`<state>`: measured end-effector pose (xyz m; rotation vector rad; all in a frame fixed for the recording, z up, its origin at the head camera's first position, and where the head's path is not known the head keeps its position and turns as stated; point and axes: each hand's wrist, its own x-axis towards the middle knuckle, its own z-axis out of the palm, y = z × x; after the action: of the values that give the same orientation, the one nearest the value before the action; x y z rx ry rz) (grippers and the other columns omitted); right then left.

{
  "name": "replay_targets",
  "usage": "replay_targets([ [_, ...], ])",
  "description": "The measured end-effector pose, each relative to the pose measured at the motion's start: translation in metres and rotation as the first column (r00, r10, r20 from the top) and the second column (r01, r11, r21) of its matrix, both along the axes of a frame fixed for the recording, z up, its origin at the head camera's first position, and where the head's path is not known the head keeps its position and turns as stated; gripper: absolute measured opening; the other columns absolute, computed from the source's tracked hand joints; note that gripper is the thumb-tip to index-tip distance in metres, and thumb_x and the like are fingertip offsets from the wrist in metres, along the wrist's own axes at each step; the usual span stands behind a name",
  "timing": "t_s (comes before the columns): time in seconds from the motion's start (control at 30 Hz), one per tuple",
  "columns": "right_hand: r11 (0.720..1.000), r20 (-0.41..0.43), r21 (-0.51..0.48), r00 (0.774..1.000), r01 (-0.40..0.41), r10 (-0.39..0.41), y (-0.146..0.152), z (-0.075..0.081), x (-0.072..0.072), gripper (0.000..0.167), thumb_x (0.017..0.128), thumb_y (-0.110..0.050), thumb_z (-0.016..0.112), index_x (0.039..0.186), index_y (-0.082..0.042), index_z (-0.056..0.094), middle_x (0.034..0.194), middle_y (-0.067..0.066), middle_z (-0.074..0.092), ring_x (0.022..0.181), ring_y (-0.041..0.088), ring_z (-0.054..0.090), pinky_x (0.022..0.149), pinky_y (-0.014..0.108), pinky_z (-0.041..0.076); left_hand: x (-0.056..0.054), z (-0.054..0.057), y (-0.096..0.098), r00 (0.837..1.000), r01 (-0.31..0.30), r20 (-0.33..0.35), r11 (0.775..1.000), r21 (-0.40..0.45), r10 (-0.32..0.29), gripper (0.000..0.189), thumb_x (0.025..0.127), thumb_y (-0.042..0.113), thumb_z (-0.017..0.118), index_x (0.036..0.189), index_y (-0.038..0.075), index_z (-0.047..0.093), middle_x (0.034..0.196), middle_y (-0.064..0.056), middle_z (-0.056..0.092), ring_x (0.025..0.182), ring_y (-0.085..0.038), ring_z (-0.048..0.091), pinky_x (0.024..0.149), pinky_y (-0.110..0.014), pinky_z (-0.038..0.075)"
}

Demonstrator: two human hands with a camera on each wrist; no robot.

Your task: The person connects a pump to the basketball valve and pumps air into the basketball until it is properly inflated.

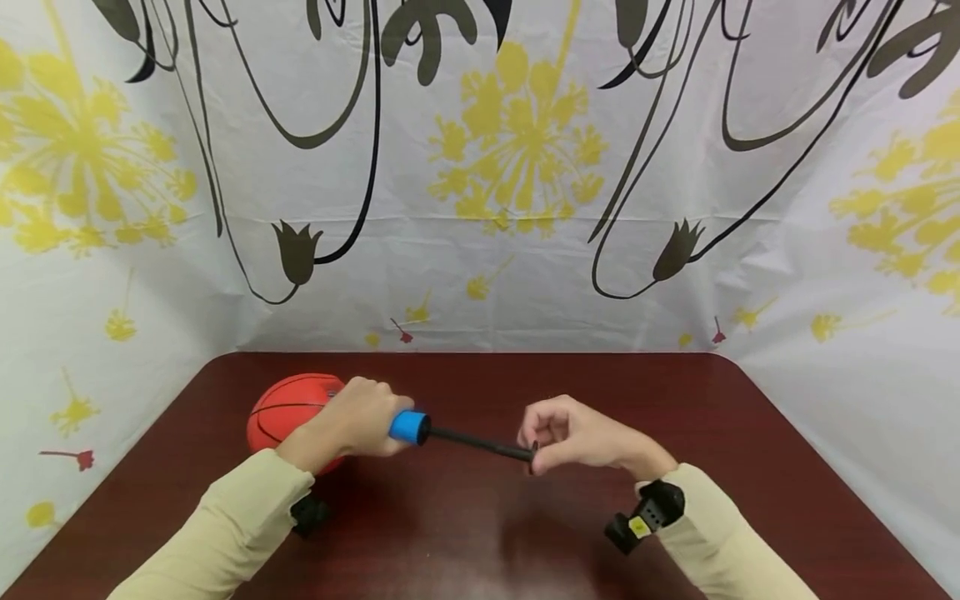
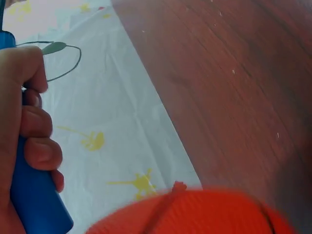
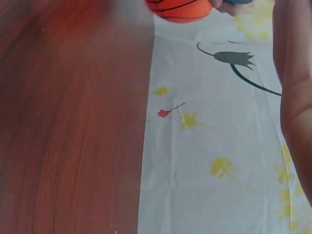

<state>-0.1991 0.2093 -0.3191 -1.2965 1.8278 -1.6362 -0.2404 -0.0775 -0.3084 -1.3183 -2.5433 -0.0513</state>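
Blue pump (image 1: pixel 408 427) in tightly curled left grip (image 1: pixel 365 418)

Cream sleeves (image 1: pixel 723 533) end at black wrist cameras (image 1: pixel 662 503).

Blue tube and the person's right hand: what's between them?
In the head view, a thin black rod spans that stretch, running from the end of the blue tube to the fingertips of the right hand.

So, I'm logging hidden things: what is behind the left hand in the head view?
Part of the red ball shows behind the left hand, with the dark tabletop beyond. The part of the ball that the hand covers cannot be seen.
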Motion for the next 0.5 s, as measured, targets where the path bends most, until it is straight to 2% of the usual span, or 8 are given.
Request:
replay_targets([
  [0.07, 1.0, -0.03, -0.022, 1.0, 0.006, -0.006, -0.005, -0.002, -0.002, 0.022, 0.079, -0.008, 0.064, 0.079, 0.005, 0.047, 0.082, -0.003, 0.054, 0.069, 0.006, 0.057, 0.058, 0.023, 0.047, 0.0, 0.0, -0.002, 1.0, 0.005, 0.001, 1.0, 0.009, -0.005, 0.023, 0.066, 0.031, 0.068, 0.064, 0.017, 0.049, 0.052, 0.01, 0.043, 0.045, -0.005, 0.039, 0.044, -0.023, 0.034],
  [0.17, 0.995, -0.096, -0.054, 0.991, 0.088, -0.093, -0.026, -0.005, -0.008, 0.022, 0.079, -0.011, 0.064, 0.081, 0.005, 0.048, 0.082, -0.001, 0.056, 0.065, 0.007, 0.058, 0.056, 0.034, 0.05, 0.0, 0.001, 0.001, 1.0, 0.021, -0.017, 0.999, 0.032, -0.02, 0.022, 0.067, 0.03, 0.067, 0.065, 0.016, 0.05, 0.052, 0.009, 0.044, 0.045, -0.006, 0.04, 0.044, -0.023, 0.034],
  [0.27, 0.989, -0.159, -0.056, 0.977, 0.138, -0.145, -0.046, -0.005, -0.014, 0.022, 0.08, -0.014, 0.062, 0.084, 0.003, 0.048, 0.078, 0.006, 0.057, 0.062, 0.014, 0.06, 0.056, 0.041, 0.05, 0.0, 0.002, 0.009, 0.999, 0.024, -0.047, 0.998, 0.051, -0.021, 0.021, 0.066, 0.029, 0.067, 0.065, 0.016, 0.05, 0.052, 0.008, 0.043, 0.045, -0.007, 0.04, 0.043, -0.024, 0.034],
  [0.4, 0.99, -0.226, 0.026, 0.966, 0.138, -0.129, -0.053, -0.001, -0.013, 0.017, 0.081, -0.014, 0.061, 0.085, -0.002, 0.05, 0.076, 0.01, 0.055, 0.061, 0.022, 0.058, 0.056, 0.035, 0.049, 0.002, -0.001, 0.016, 0.999, 0.034, -0.03, 0.999, 0.014, -0.033, 0.023, 0.065, 0.03, 0.067, 0.062, 0.017, 0.049, 0.05, 0.009, 0.04, 0.043, -0.006, 0.037, 0.042, -0.022, 0.032],
  [0.5, 0.991, -0.168, 0.082, 0.981, 0.109, -0.094, -0.04, 0.0, -0.008, 0.015, 0.08, -0.011, 0.063, 0.083, -0.003, 0.051, 0.076, 0.004, 0.054, 0.06, 0.017, 0.055, 0.055, 0.028, 0.046, 0.003, -0.002, 0.017, 0.999, 0.045, -0.001, 0.999, -0.029, -0.045, 0.024, 0.067, 0.033, 0.067, 0.062, 0.017, 0.049, 0.05, 0.009, 0.04, 0.043, -0.005, 0.037, 0.043, -0.021, 0.033],
])
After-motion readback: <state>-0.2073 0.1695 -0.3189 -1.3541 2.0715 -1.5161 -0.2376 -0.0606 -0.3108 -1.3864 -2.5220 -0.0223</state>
